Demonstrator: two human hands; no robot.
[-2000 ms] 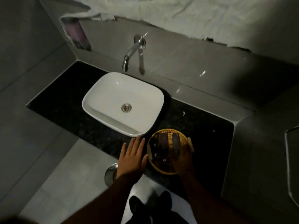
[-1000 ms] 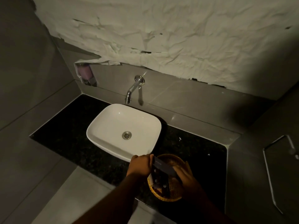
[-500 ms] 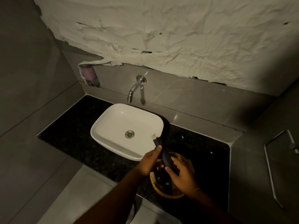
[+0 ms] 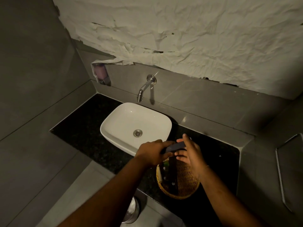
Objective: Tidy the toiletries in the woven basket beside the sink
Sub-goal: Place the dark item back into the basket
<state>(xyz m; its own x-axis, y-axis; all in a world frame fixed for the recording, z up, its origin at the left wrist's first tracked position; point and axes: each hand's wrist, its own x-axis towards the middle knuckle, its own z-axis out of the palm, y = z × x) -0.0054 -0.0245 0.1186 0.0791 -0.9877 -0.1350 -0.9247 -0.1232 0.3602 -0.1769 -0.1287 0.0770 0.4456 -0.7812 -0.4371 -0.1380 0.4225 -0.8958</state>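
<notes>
A round woven basket stands on the black counter to the right of the white sink. Several dark toiletry tubes lie along its left side. My left hand is shut on one end of a dark flat tube, held level just above the basket's far rim. My right hand touches the tube's other end with spread fingers and partly hides the basket's far edge.
A chrome tap juts from the grey wall above the sink. A soap dispenser hangs at the left. A metal bin stands on the floor below the counter. A towel rail is on the right wall.
My left hand went from resting flat beside the basket to lifting a dark tube out of it. My right hand came off the rim to the tube's end. The tube turned level.
</notes>
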